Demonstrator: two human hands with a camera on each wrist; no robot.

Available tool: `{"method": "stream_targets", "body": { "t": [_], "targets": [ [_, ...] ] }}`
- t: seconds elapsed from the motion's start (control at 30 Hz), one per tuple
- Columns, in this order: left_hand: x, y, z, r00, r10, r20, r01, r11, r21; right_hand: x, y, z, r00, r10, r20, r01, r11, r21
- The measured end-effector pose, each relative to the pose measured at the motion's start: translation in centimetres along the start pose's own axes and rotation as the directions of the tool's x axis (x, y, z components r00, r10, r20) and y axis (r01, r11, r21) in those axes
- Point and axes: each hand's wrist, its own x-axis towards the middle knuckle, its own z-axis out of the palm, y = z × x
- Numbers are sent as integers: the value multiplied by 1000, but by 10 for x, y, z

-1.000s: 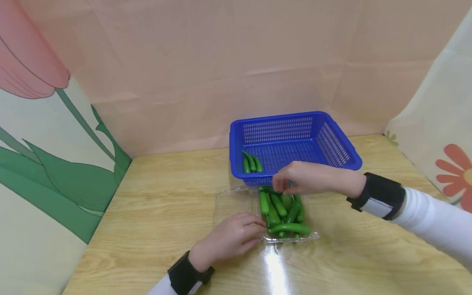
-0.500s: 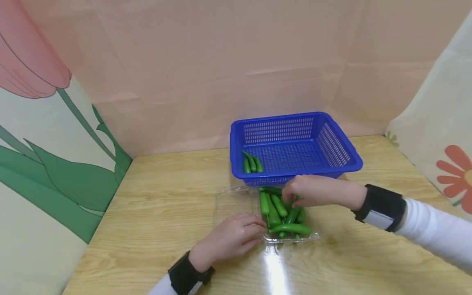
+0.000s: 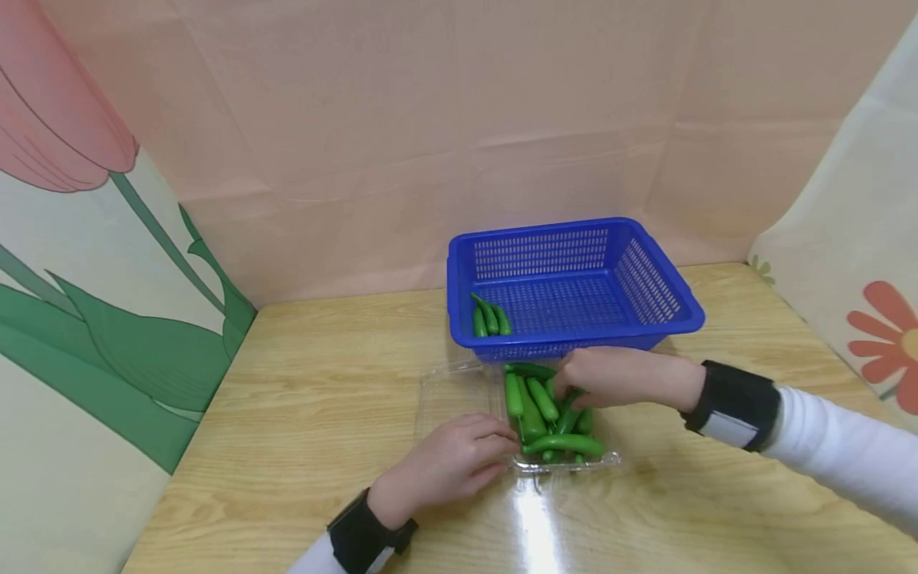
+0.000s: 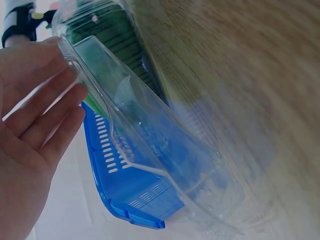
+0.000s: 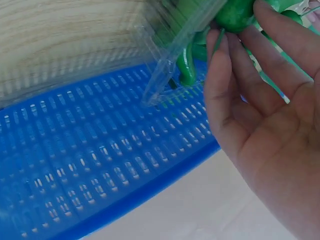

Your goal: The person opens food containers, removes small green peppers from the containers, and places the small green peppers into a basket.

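Basket (image 3: 581, 299) just behind clear container (image 3: 606, 460)

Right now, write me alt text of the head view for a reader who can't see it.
A person's right hand reaches among green peppers in a clear plastic box, the left hand at its near left corner. Behind, a blue basket holds more peppers.
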Motion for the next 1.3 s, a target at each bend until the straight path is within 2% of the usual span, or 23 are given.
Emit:
{"method": "stream_targets", "body": {
  "t": [0.17, 0.47, 0.8, 1.03, 1.3],
  "targets": [
    [1, 0, 0, 1000, -4, 4, 4, 1000, 6, 3, -2, -4, 999, 4, 37, -3, 1000, -29],
    [2, 0, -1, 1000, -8, 18, 8, 1000, 6, 4, -7, -9, 995, 57, 81, -61, 997, 39],
    [1, 0, -1, 1000, -1, 9, 1, 1000, 7, 0, -8, -9, 994, 80, 70, -77, 996, -52],
    [1, 1, -1, 1000, -3, 20, 3, 1000, 13, -1, -8, -7, 980, 136, 148, -152, 983, 102],
    [1, 2, -1, 1000, -5, 18, 5, 1000, 13, -3, -3, -3, 991, 79, 109, -98, 979, 182]
  ]
}}
